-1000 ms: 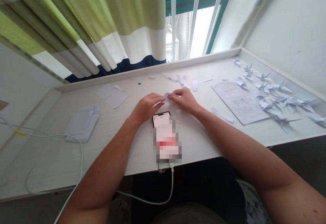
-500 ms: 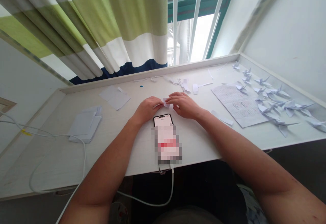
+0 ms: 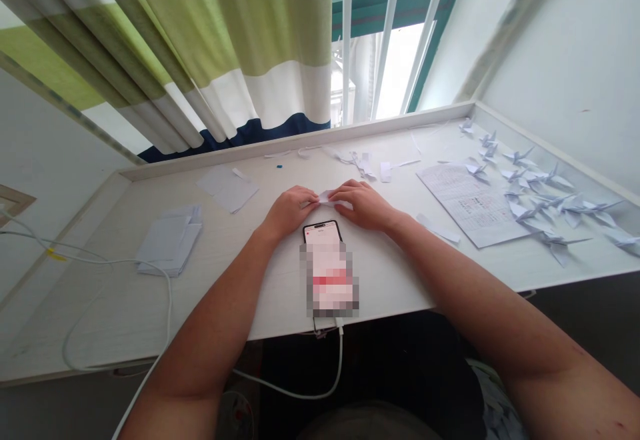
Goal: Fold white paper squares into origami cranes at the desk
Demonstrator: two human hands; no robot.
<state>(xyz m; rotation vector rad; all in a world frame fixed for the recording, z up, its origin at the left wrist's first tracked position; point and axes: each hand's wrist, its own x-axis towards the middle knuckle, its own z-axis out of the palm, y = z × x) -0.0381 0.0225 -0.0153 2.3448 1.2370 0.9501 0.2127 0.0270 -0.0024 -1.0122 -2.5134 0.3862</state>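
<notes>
My left hand (image 3: 289, 211) and my right hand (image 3: 364, 204) meet over a small piece of white folded paper (image 3: 326, 197) on the desk. Both hands pinch it with curled fingers, one at each side, and most of the paper is hidden under them. A phone (image 3: 327, 265) lies just in front of the hands with its screen lit, and a white cable runs from its near end over the desk edge.
A stack of white paper squares (image 3: 169, 245) lies at the left, with more sheets (image 3: 227, 189) behind. A printed sheet (image 3: 466, 201) and several folded paper cranes (image 3: 545, 203) lie at the right. Paper scraps (image 3: 367, 163) sit near the window ledge. A white cable (image 3: 90, 263) loops at the left.
My hands have drawn closer together over the paper and pressed it lower onto the desk. The view has shifted slightly.
</notes>
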